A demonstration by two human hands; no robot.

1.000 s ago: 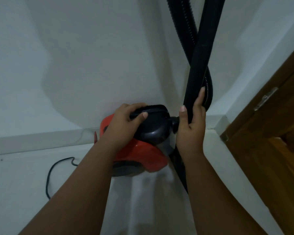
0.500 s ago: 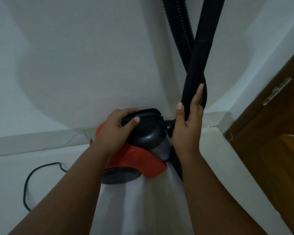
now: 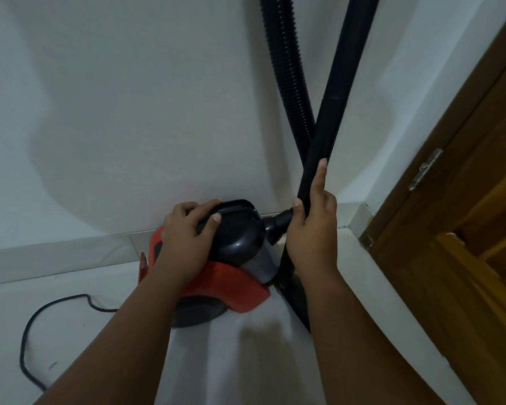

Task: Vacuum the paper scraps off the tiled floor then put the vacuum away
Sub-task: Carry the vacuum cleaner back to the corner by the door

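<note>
Vacuum [image 3: 216, 276], red and black, sits on the floor [image 3: 70, 331] against a white wall [image 3: 129, 112]. Left hand [image 3: 187, 238] grips its handle [image 3: 231, 211]; right hand [image 3: 313, 229] wraps the black tube [image 3: 333, 97].

Both my forearms reach forward and down toward the vacuum [image 3: 216, 264], bare to the edge of view. My left hand [image 3: 187, 238] lies over the vacuum's black top handle, fingers [image 3: 205, 207] curled across it and thumb [image 3: 212, 225] pressed on the near side, a closed grip. My right hand [image 3: 313, 226] is just right of the vacuum, wrapped around the wand [image 3: 330, 112], index finger stretched up along it, thumb hooked round its left side, wrist straight.
</note>
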